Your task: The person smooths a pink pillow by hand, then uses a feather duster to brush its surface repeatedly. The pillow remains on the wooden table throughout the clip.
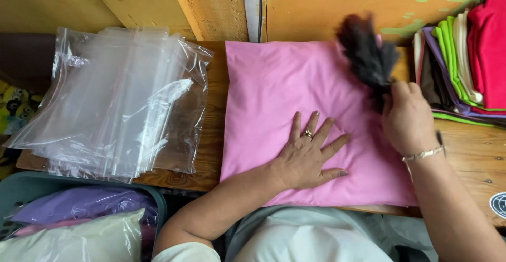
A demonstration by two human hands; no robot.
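A folded pink cloth (274,88) lies flat on the wooden table (474,151). My left hand (308,154) presses flat on its lower middle, fingers spread, a ring on one finger. My right hand (408,117) is closed around the handle of a dark feather duster (366,56), whose blurred head hovers over the cloth's upper right corner. A bracelet sits on my right wrist.
A stack of clear plastic bags (116,101) lies on the table's left side. Folded cloths in several colours (464,61) are piled at the right. A teal basket (31,185) at lower left holds bagged cloths. A yellow wall stands behind.
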